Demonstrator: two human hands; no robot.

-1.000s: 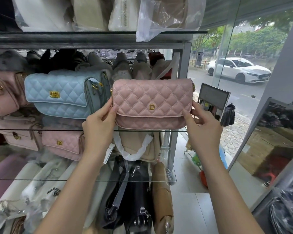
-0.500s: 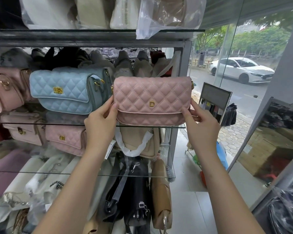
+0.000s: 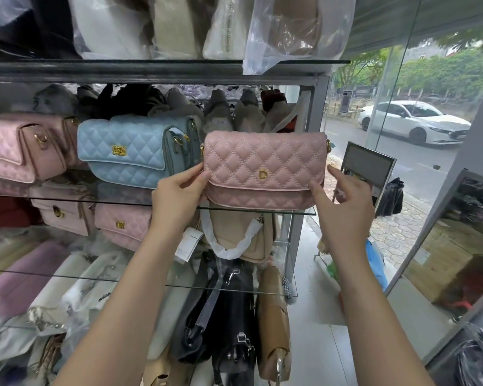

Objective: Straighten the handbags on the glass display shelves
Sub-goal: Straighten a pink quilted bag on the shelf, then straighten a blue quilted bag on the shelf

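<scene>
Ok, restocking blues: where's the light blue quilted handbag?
Head view, left of centre: the light blue quilted handbag sits on a glass shelf, between a pink quilted handbag and the pink D-clasp handbag.

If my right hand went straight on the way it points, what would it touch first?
Most likely the right end of the pink handbag: the right hand aims up and left at it, thumb near its lower corner. Depth is unclear, so it might slip past toward the shelf post.

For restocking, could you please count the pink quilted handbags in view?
3: the pink quilted handbag with a gold D between the left hand and right hand; a second far left on that glass shelf; a third on the shelf below. More may be hidden.
</scene>
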